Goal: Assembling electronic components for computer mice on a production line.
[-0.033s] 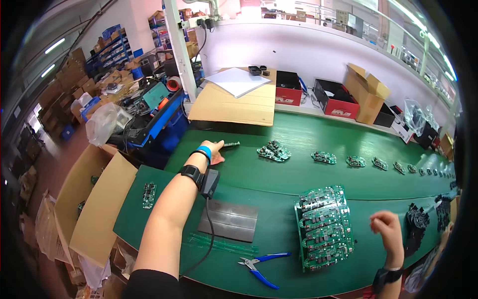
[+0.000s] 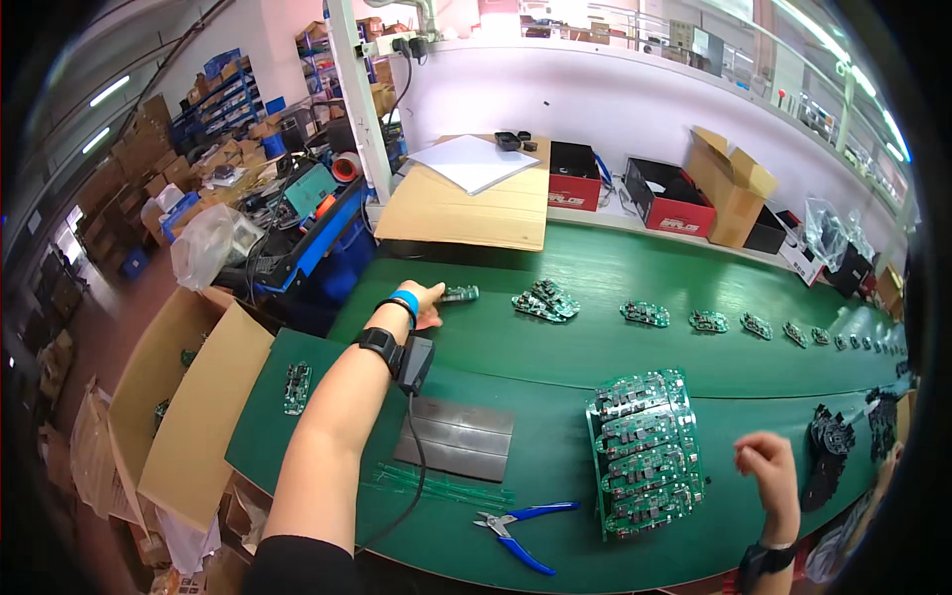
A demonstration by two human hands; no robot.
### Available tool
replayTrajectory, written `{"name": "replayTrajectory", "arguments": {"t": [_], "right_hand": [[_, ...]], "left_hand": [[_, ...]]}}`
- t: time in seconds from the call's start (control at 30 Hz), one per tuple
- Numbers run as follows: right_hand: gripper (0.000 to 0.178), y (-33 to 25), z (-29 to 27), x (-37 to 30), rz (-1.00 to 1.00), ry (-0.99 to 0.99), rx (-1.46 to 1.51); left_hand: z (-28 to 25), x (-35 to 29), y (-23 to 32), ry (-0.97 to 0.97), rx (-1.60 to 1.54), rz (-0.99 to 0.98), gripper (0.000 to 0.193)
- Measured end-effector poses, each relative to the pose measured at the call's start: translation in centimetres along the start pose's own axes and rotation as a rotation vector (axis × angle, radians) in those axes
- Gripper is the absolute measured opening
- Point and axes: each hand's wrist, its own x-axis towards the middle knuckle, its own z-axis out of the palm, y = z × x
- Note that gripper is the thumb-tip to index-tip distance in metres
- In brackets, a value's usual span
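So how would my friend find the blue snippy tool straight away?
Start at the near side of the long green work surface. Find the big block of green circuit boards in rows; just left of its near end lie metal cutters with blue handles. Unlike the flat grey sheet beyond, they spread into a bright blue V.

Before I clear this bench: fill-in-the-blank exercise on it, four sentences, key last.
1. The left hand holds a small circuit ____.
2. The right hand is to the ____ of the big green panel.
3. The cutters have ____ handles.
4. The white square lies on a brown sheet of ____.

Missing: board; right; blue; cardboard.
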Motion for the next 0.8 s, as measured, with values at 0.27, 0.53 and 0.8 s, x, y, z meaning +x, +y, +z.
{"name": "replayTrajectory", "arguments": {"t": [0.27,0.53,0.8], "right_hand": [[0.008,6.1,3.1,-7.4,0.028,0.230,-0.003],[0.007,7.6,5.3,-7.8,-0.243,0.308,-0.332],[0.006,7.0,5.7,-8.0,-0.232,0.352,-0.342]], "left_hand": [[5.4,-2.1,4.3,0.073,0.683,1.007,0.038],[13.6,-1.1,6.7,-0.119,0.752,0.967,0.094],[15.1,-1.8,7.6,-0.080,0.746,1.032,0.077]]}}
